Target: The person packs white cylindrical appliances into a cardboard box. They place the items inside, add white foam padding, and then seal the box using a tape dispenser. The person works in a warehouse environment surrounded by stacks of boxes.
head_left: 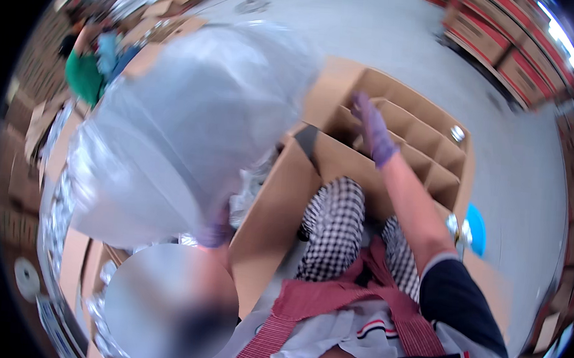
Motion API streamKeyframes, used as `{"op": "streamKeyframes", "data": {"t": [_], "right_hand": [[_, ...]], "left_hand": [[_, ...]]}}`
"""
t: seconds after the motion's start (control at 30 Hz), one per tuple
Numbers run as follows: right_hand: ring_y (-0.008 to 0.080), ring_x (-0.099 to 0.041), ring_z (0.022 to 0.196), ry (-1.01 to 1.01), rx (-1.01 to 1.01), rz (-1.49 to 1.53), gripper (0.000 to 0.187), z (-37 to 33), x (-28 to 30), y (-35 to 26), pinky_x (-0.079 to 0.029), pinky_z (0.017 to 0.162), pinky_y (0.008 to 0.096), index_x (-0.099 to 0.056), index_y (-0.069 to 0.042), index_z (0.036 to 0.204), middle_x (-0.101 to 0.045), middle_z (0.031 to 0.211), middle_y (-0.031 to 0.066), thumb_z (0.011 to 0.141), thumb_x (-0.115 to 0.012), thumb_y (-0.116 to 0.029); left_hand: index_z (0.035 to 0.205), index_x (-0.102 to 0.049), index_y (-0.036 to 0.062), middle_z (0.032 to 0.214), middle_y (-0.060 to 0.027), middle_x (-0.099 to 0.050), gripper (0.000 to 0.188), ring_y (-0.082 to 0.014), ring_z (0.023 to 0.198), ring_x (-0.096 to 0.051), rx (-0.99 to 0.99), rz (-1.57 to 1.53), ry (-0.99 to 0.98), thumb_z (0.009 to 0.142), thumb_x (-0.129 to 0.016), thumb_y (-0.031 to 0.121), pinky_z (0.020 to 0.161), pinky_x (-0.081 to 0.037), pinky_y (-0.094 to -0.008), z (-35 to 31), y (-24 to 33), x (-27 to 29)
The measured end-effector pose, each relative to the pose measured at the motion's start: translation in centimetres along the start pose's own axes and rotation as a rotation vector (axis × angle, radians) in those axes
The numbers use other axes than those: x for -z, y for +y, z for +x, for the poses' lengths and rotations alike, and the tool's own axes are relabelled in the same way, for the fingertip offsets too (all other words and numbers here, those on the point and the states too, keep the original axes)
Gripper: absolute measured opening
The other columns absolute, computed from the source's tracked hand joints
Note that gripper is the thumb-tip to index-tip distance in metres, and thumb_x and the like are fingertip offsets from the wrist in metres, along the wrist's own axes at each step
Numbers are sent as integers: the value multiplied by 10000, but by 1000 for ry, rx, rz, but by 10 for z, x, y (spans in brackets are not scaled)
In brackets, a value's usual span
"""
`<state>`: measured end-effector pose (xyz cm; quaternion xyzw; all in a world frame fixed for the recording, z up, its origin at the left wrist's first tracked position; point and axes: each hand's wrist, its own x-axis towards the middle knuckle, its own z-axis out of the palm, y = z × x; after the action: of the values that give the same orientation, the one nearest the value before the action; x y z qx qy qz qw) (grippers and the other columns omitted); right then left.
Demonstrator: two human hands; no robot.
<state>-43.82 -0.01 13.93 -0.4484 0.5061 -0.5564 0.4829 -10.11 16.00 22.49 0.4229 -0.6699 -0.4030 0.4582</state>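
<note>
My left hand (216,232), in a purple glove and blurred by motion, is closed on the lower edge of a large translucent plastic bag (191,126). The bag billows up in front of me, and its folds partly hide the fingers. In a matching purple glove, my right hand (375,133) reaches over an open cardboard box (467,171) with its fingers stretched out and nothing visible in them. Cardboard dividers (415,129) split that box into several cells. A small shiny silver piece (457,133) sits near its far right side.
Stacked cartons with red bands (502,48) stand at the far right. A blue round object (475,229) is beside the box. At the far left a person in green (86,75) is among cardboard and plastic wrap. A blurred grey disc (171,307) covers part of my left arm.
</note>
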Motion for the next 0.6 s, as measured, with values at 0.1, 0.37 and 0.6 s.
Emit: {"op": "streamKeyframes", "data": {"t": [0.1,0.37,0.6], "right_hand": [[234,-541,1039,-5,-25,521,588,-38,58,-86,-422,926,364,-503,-32,1216,-568,1144,121,897,-405,-517],[228,-583,956,221,543,-661,454,-127,180,-83,-433,870,319,-595,-31,1124,-621,1049,151,921,-442,-406],[303,-593,728,106,232,-935,386,-197,212,-154,-461,715,372,-645,-60,958,-652,918,134,890,-469,-397]], "left_hand": [[1259,-382,10,1193,-110,-478,454,-216,1077,-452,22,550,-575,865,-538,175,914,-360,-326,-6,13,-82],[1352,-327,28,1265,-148,-452,518,-244,1169,-436,253,-406,-309,926,-480,279,981,-363,-353,36,2,-232],[1321,-421,39,1199,-140,-565,564,-227,1108,-536,65,665,-1273,821,-620,206,959,-396,-342,-29,24,-180]]}}
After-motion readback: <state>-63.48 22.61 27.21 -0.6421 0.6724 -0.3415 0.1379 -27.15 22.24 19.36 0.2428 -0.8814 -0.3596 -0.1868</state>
